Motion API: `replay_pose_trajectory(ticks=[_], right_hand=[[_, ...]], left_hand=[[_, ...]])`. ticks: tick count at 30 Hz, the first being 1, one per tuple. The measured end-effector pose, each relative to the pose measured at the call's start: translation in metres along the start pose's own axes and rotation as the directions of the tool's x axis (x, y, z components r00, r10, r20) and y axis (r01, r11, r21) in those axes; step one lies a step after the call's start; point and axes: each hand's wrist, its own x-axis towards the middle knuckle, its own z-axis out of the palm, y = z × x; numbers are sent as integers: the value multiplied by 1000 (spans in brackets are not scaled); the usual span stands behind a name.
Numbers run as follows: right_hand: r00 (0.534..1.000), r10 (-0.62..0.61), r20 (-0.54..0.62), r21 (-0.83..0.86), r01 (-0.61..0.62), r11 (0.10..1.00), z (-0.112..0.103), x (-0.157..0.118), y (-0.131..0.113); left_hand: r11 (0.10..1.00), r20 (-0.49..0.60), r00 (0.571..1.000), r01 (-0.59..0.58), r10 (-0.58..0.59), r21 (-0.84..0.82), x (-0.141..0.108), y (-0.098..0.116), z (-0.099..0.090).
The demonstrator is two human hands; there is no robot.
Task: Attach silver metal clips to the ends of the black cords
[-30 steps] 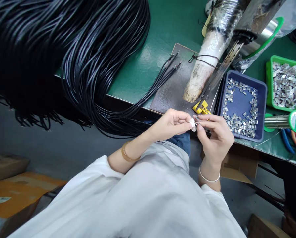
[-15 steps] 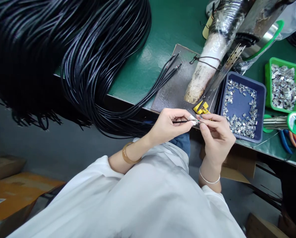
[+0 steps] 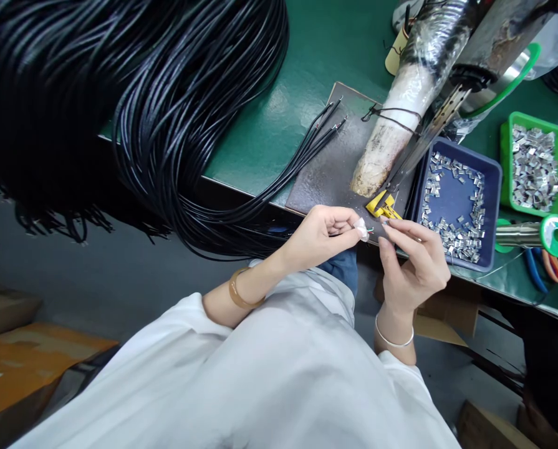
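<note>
My left hand (image 3: pixel 328 236) pinches a black cable near its end, with white wrapping on the fingertips. Thin coloured wires (image 3: pixel 370 231) stick out past those fingertips. To the right, my right hand (image 3: pixel 412 255) is closed at the fingertips around a small silvery piece (image 3: pixel 384 222), too small to make out well. A narrow gap lies between the two hands. Just above them is a yellow part (image 3: pixel 384 206) below the metal-tipped tool. Several black cables (image 3: pixel 302 156) rest with stripped ends on the dark board (image 3: pixel 328 181).
Large black cable bundles (image 3: pixel 189 112) cover the left of the green table (image 3: pixel 325 43). A wrapped post (image 3: pixel 391 131) slants over the board. Rightward are a blue tray (image 3: pixel 492 218) and green tray (image 3: pixel 506 162) of metal pieces, a wire spool (image 3: pixel 557 236) and pliers (image 3: pixel 535 271).
My right hand has moved slightly right and down, away from the wire ends. My left hand stays nearly in place, still pinching the cable. The coloured wires now show between the hands.
</note>
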Motion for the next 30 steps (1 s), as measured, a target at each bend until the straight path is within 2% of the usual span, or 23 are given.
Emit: replay_pose_trajectory(ticks=[4,7,10,13,15,20,22,26,30], right_hand=[[996,-14,87,-21,16,1000,-1,0,-2],[995,-60,85,-75,67,995,2,-3,-1],[995,-94,14,-135,95,986,5,-4,3],[993,-26,-115,-130,11,991,3,-1,6],[989,2,-150,-86,-15,996,1,1,5],[987,-153,-51,-11,153,988,3,-2,-2],[992,-124,-30,4,124,992,5,-4,-2],[998,28,-47,107,-23,994,7,-3,2],[1000,-13,-14,59,14,998,7,-1,5]], left_hand=[[999,11,1000,24,-24,-32,2,2,0],[997,8,998,55,-55,-46,2,0,2],[995,-11,998,62,-64,-78,2,-2,3],[993,-35,997,67,-71,-96,2,-3,3],[992,-55,996,65,-71,-106,4,-2,3],[991,-116,993,18,-34,-134,7,-2,4],[993,-125,992,-1,-15,-122,8,-2,4],[993,-138,990,-39,23,-115,9,-3,3],[994,-155,987,-59,44,-93,10,-2,2]])
